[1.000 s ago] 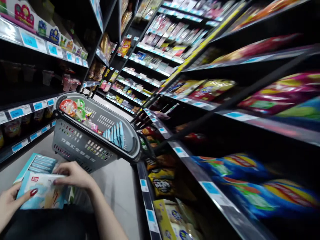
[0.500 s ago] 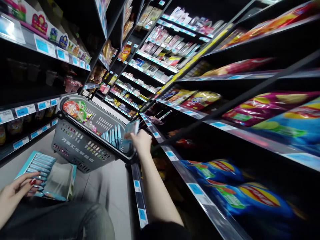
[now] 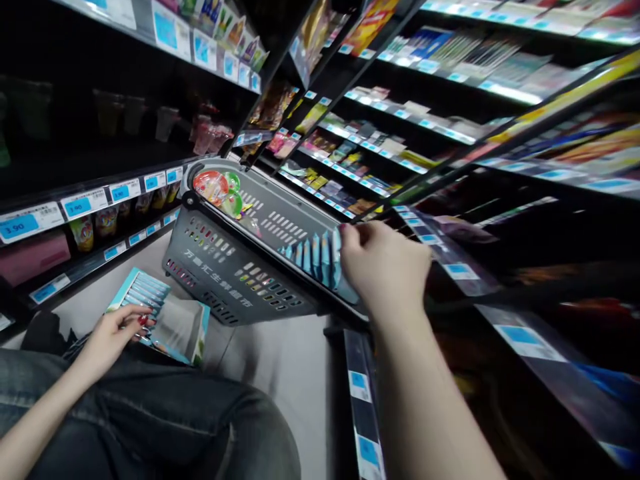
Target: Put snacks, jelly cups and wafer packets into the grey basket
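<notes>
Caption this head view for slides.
Right hand at flat blue packets in grey plastic basket; left hand at open blue box.

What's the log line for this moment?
left hand: at open box | right hand: beside upright blue packets in grey basket | right hand's grip: hidden

Pale floor tiles [image 3: 297, 373] are showing below the grip; dark shelves [image 3: 145, 27] are running leftward of it, black shelving [image 3: 483, 287] rightward, and a brighter rack [image 3: 445, 131] is standing beyond.
</notes>
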`<state>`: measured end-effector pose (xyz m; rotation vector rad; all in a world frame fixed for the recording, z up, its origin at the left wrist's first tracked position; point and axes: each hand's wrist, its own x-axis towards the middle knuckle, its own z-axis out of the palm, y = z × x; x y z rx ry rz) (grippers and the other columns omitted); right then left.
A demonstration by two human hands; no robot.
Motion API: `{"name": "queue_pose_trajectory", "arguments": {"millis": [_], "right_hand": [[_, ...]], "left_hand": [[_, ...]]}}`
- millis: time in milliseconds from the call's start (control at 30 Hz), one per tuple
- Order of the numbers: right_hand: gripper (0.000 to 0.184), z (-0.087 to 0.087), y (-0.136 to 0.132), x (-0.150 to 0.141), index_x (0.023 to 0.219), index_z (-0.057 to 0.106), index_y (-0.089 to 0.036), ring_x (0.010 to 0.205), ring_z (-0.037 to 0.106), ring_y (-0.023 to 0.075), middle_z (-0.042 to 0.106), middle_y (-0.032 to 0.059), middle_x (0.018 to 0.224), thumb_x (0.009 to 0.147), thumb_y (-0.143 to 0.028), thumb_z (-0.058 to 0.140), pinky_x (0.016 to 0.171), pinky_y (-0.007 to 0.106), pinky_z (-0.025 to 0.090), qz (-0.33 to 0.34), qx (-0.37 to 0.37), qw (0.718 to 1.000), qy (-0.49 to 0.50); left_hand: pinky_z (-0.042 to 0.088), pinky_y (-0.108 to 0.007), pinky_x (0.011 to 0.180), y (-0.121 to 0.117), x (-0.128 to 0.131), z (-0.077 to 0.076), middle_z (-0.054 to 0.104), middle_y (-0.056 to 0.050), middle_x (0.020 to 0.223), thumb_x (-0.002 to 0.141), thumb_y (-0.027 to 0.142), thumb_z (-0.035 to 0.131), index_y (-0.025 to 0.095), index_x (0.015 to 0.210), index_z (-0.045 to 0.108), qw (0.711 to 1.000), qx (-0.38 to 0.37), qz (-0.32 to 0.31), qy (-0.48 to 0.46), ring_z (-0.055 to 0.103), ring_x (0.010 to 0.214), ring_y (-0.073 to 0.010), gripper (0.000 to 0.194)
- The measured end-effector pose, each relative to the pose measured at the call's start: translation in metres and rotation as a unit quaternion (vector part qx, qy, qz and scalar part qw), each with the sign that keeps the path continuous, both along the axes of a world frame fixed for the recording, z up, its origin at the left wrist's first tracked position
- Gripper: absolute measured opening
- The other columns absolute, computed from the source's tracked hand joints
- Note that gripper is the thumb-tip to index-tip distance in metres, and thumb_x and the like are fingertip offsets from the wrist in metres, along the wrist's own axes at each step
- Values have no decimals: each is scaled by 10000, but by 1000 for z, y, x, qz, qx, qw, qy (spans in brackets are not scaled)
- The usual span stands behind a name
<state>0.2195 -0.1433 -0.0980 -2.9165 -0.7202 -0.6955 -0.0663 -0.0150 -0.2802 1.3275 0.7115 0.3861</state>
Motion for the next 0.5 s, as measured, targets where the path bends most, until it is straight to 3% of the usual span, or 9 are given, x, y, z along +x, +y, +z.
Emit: {"name": "queue_pose_trajectory", "arguments": {"millis": [67,133,200,300,400,500], "right_hand": [[394,-29,11,-59,873,635,-121,677,596,195,650,122,725,903,-339,309,633,293,394,199,-34,977,62],[341,-77,27,-107,871,634,-154,669,609,201,667,109,743,892,-340,349,622,297,410,330,-157,911,192],[279,-131,43,-132,976,623,-125,835,625,268,663,173,926,858,-314,454,682,348,438,340,-309,834,307],[206,-194,61,-130,933,641,-102,874,628,267,662,157,949,780,-234,600,711,357,470,328,-374,785,370],[342,-224,66,-112,1066,587,-134,847,629,189,658,79,970,766,-291,639,734,333,494,347,-395,748,405],[500,-238,64,-109,1158,549,-144,899,625,227,649,121,1034,695,-280,683,728,315,492,365,-402,730,414]], "left_hand": [[492,-305,675,0,0,1,699,-77,893,745,363,547,149,961,641,1000,18,-3,4,642,764,-214,318],[485,-294,668,1,-1,1,695,-76,912,754,333,536,151,961,640,999,36,-4,1,635,756,-202,295],[483,-287,658,1,-1,1,697,-79,915,749,314,541,147,952,637,999,35,2,-7,634,750,-198,281],[485,-285,637,3,-2,1,708,-75,873,736,295,552,140,945,634,1000,20,14,-19,639,728,-199,273],[483,-280,640,3,-3,2,713,-65,848,740,271,545,144,942,635,999,17,24,-28,638,721,-191,254],[483,-272,646,2,-3,5,714,-62,867,749,252,537,150,947,636,999,16,25,-35,636,725,-182,244]]}}
